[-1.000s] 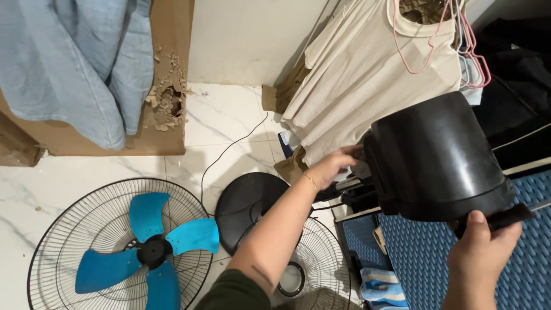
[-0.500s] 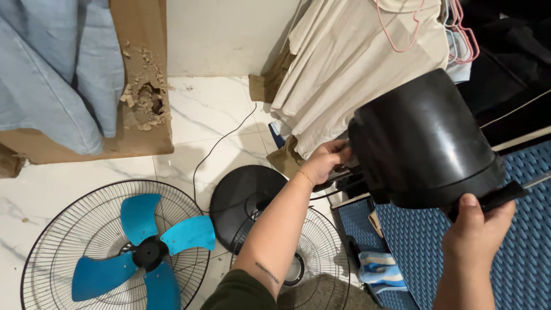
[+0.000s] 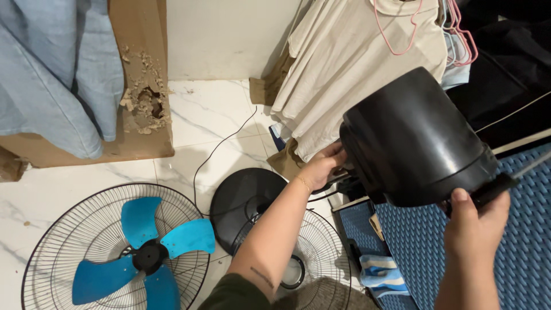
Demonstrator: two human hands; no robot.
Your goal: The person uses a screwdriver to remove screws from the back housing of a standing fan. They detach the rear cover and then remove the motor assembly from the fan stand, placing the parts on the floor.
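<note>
A large black rounded fan motor housing is held up at the right, over a blue woven mat. My left hand grips its lower left end, fingers curled under it. My right hand holds the flat black part at its right rim, thumb on top. On the floor at the left lies a wire fan guard with a blue three-blade propeller in it. A round black fan base and a second wire guard lie under my left forearm.
A thin black cord runs over the white marble floor. Cream shirts hang on pink hangers at the top right, dark clothes beside them. A damaged brown board with blue cloth leans at the left. A striped cloth lies by the mat.
The housing has shifted slightly left and tilted, with both hands still on it. The view has moved a little; the floor parts lie as before.
</note>
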